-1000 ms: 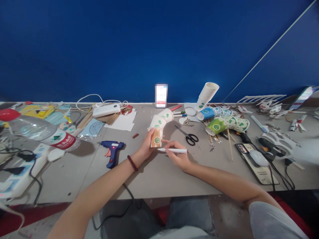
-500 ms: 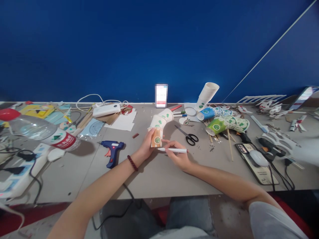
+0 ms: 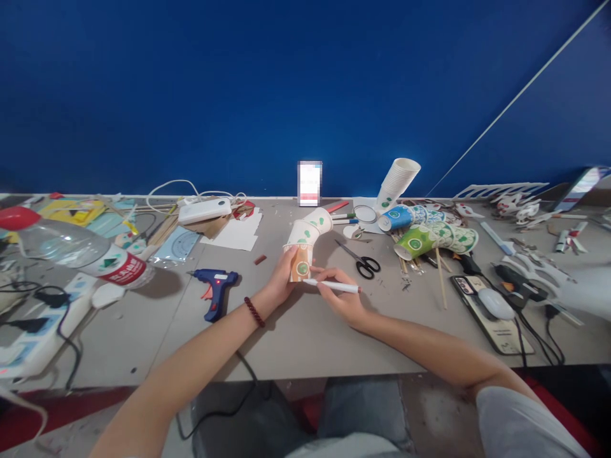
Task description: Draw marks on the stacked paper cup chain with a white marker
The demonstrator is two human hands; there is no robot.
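Observation:
A curved chain of paper cups (image 3: 303, 234), white with green marks and orange-brown at the near end, is held by my left hand (image 3: 281, 280), its fingers wrapped round the near cup. My right hand (image 3: 340, 294) grips a white marker (image 3: 337, 286) with a reddish end. The marker's tip meets the lower edge of the orange-brown cup; whether it touches is too small to tell. A dark red bead bracelet (image 3: 254, 312) circles my left wrist.
Left of my hands lie a blue glue gun (image 3: 218, 289), a bottle (image 3: 81, 251) and a power strip (image 3: 52, 327). To the right are scissors (image 3: 360, 261), green cups (image 3: 415, 240), blue cups (image 3: 398, 217), a leaning white cup stack (image 3: 398, 181) and a phone (image 3: 494, 324).
The marker's tip has moved up slightly, from just below the cup to its lower edge. My left hand and the cups have barely moved.

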